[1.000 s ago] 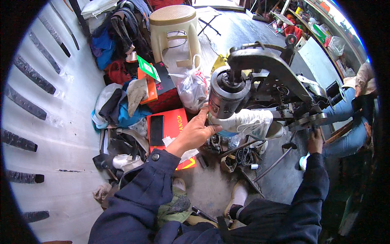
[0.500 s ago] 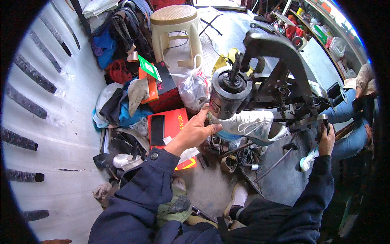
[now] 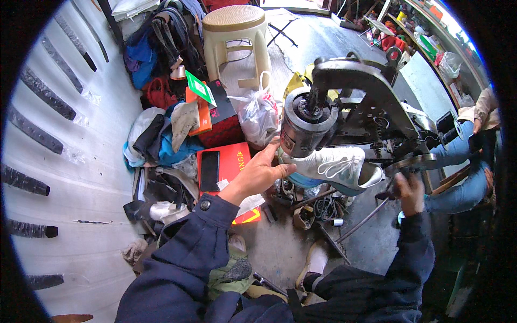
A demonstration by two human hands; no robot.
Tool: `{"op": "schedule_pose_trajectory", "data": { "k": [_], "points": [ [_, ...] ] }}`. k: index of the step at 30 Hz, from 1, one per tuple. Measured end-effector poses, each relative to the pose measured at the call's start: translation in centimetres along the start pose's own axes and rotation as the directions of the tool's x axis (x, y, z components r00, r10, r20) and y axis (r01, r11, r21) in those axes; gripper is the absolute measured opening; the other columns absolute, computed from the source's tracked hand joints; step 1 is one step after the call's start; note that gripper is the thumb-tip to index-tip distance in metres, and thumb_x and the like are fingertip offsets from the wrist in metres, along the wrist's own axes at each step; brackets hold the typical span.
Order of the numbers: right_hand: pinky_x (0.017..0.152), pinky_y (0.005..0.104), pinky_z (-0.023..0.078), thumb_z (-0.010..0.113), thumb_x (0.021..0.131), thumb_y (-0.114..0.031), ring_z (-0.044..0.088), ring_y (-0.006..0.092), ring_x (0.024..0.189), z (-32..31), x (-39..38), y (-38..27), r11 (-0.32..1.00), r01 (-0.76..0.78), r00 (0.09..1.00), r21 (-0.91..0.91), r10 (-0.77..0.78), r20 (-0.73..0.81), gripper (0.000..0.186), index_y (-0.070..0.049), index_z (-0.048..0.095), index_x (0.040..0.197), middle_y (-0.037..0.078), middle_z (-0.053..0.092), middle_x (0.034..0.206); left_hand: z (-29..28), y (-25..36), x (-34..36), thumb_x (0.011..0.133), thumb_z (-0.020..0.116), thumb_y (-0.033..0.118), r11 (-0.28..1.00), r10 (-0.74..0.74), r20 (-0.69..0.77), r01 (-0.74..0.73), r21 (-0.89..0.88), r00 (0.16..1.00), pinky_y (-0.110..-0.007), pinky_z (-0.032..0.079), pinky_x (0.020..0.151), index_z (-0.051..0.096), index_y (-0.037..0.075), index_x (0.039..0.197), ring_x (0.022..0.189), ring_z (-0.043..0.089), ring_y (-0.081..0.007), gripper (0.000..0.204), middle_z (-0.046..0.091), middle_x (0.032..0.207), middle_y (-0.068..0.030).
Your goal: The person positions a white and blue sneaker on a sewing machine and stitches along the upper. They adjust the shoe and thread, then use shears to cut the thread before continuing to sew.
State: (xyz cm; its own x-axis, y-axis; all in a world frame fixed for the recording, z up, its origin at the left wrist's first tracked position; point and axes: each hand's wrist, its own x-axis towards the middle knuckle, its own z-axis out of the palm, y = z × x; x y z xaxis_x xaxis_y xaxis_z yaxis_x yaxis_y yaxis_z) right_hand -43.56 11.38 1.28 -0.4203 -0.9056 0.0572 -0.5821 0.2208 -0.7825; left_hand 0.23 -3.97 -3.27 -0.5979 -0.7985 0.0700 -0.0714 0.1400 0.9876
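Note:
My left hand (image 3: 258, 175) grips the toe of a white sneaker (image 3: 342, 167), its thumb and forefinger against it. The sneaker lies sideways beneath the dark metal cylinder (image 3: 307, 132) of a sewing machine, with a blue sole underneath and laces tied; the spot under the cylinder is hidden. At the machine's right, my right hand (image 3: 409, 191) is closed on a dark crank handle just below a metal wheel (image 3: 414, 161). The machine's curved black arm (image 3: 371, 75) rises over both sneaker and cylinder.
Left are a phone (image 3: 210, 169) on a red box (image 3: 231, 153), cloths and a plastic bag (image 3: 258, 118). A cream stool (image 3: 234, 21) stands behind. A seated person in jeans (image 3: 458, 191) is at right. Cables (image 3: 320, 207) and metal legs lie on the floor below.
My right hand went up and right, and is now back down and left with the crank. The machine's arm rose and has since lowered. My left hand stays at the sneaker's toe.

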Motion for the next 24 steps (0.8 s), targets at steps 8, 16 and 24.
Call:
{"op": "schedule_pose_trajectory", "data": {
  "k": [8, 16, 24],
  "points": [
    [0.06, 0.0291, 0.042, 0.054, 0.107, -0.025, 0.05, 0.0124, 0.066, -7.8, 4.4, 8.5, 0.974, 0.001, 0.919, -0.225, -0.09, -0.383, 0.02, -0.006, 0.059, 0.107, 0.001, 0.054, 0.078, 0.1, 0.0, 0.0, 0.098, 0.072, 0.032, 0.991, -0.088, 0.023, 0.09, -0.103, 0.996, -0.035, 0.04, 0.112, 0.037, -0.004, 0.152, 0.129, 0.055, -0.0244, 0.074, 0.059, 0.141, -0.0191],
    [0.061, 0.0382, 0.052, 0.059, 0.102, -0.03, 0.066, 0.0226, 0.064, 1.2, 1.8, 12.3, 0.908, -0.365, 0.928, -0.208, 0.374, 0.004, 0.041, -0.003, 0.061, 0.133, 0.011, 0.068, 0.082, 0.7, 2.0, -0.8, 0.098, 0.072, 0.023, 0.999, -0.031, -0.044, 0.031, -0.016, 0.999, -0.038, 0.046, 0.106, 0.03, 0.005, 0.156, 0.119, 0.062, -0.0251, 0.074, 0.064, 0.131, -0.0149],
    [0.042, 0.0325, 0.042, 0.057, 0.103, -0.029, 0.057, 0.0173, 0.047, 3.8, 0.2, 7.2, 0.946, -0.322, 0.944, 0.04, 0.317, 0.088, 0.036, -0.001, 0.051, 0.123, 0.007, 0.059, 0.065, 2.7, 5.0, -5.3, 0.088, 0.078, 0.026, 0.86, 0.424, -0.383, -0.232, 0.455, 0.821, -0.047, 0.038, 0.116, 0.027, -0.005, 0.157, 0.139, 0.045, -0.0442, 0.091, 0.043, 0.15, -0.0279]
  ]
}}
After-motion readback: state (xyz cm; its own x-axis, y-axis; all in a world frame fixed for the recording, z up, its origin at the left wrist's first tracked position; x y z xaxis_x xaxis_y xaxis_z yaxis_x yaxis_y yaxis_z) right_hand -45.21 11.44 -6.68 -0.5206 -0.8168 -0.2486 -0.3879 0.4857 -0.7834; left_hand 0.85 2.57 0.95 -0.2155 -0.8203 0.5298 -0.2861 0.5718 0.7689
